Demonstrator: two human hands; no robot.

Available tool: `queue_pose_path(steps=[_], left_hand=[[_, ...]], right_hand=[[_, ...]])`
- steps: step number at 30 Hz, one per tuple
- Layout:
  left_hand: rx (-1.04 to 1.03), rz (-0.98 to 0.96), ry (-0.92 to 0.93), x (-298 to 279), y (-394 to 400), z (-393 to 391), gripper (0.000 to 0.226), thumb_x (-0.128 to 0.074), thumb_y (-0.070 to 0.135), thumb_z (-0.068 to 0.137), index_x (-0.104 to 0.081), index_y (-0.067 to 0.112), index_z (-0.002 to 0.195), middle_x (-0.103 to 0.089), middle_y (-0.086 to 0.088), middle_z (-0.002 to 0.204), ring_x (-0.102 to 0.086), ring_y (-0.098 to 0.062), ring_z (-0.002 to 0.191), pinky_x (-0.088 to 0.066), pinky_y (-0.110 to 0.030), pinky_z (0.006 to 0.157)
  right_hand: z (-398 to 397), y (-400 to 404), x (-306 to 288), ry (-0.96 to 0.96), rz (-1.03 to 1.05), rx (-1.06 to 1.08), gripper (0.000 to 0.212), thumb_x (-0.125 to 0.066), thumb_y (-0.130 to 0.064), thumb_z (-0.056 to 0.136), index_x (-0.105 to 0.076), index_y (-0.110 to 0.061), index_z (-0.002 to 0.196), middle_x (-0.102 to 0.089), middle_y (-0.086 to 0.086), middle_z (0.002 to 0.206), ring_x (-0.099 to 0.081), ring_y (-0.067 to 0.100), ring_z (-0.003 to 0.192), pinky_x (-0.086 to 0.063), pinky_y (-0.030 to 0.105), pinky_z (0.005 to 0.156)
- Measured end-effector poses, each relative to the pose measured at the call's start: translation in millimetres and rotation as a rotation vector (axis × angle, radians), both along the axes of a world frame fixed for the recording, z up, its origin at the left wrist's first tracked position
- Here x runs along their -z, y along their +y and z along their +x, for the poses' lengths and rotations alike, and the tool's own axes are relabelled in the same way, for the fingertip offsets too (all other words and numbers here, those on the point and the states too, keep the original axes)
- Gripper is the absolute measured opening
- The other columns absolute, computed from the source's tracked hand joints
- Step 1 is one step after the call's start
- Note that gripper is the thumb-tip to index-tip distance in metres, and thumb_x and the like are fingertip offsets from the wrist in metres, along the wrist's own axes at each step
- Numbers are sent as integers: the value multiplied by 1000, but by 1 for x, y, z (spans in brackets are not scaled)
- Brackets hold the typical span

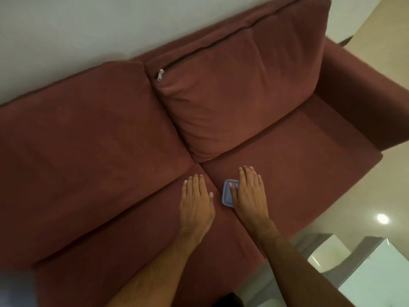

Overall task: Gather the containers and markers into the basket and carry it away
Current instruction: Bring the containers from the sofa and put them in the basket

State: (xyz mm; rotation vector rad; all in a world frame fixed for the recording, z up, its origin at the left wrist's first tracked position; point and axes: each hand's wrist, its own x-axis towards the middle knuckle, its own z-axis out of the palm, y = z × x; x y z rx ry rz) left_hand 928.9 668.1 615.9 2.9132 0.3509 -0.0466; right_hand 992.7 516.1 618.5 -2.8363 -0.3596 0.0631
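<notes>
A small blue container (226, 192) with a flat lid lies on the right seat cushion of a dark red sofa (110, 140), close to the gap between the two seat cushions. My right hand (250, 193) hovers over its right part with fingers straight, the thumb lying across the lid; most of the container is hidden under the hand. My left hand (197, 200) is stretched flat above the left seat cushion, a short way left of the container, holding nothing. No basket or markers are in view.
Two big back cushions (243, 89) lean against a pale wall. The sofa's right armrest (363, 91) borders a beige floor (354, 213). White and grey furniture (376, 269) stands at the bottom right. A blurred blue-grey shape (15, 289) sits at the bottom left.
</notes>
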Motion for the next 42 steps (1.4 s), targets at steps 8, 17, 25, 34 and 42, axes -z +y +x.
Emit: queue_pose_path(steps=[8,17,25,34,42], left_hand=[[-72,-74,153,106,-50,66,58,-52,30,97,-44,0,147,-53,-17,146,-49,-31,137,-33,-44,122],[-190,-335,345,165,-86,83,60,-50,34,104,-32,7,154,-46,-12,152,-49,-27,135,-41,-38,113],[-240,-368,231,118,-81,73,57,-54,28,102,-36,6,152,-51,-12,148,-51,-26,133,-40,-36,111],[-295,-430,-51,16,-16,12,57,-58,21,99,-38,5,150,-51,-14,143,-51,-29,131,-41,-37,109],[-207,-470,-285,-66,83,-107,56,-55,17,99,-37,2,150,-51,-14,135,-52,-29,123,-44,-39,103]], right_hand=[[42,-34,123,269,105,157,55,-52,-31,104,-45,4,146,-50,23,148,-46,41,140,-46,55,109],[29,-38,179,473,257,275,60,-50,-17,106,-25,1,157,-37,24,150,-44,40,129,-44,50,107],[22,-32,129,423,290,234,70,-57,-6,97,-23,0,158,-37,23,148,-43,39,126,-45,51,105],[-20,34,19,151,456,174,60,-57,-2,96,-36,1,152,-48,21,142,-50,35,121,-48,48,101],[-128,121,-60,-70,505,71,55,-48,-14,99,-40,6,150,-53,23,144,-54,38,122,-44,43,104]])
